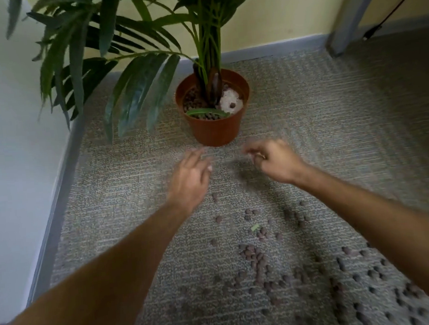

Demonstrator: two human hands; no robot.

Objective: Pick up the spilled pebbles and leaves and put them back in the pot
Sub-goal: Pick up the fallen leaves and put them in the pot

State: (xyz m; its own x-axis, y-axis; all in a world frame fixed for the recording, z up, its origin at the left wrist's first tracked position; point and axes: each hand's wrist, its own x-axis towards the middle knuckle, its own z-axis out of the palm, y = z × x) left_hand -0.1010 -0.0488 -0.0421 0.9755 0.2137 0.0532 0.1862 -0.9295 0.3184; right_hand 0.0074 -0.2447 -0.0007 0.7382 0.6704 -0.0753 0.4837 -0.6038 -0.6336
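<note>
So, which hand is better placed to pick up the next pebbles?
Probably the right hand: most pebbles lie on its side of the carpet. Both hands are near the pot, the left hand open.

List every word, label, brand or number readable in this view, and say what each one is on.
None: no readable text shows anywhere.
The brown pot has a plain wall with no label or brand.
The white lump in the pot carries no print.
The carpet and wall show no signs.
</note>
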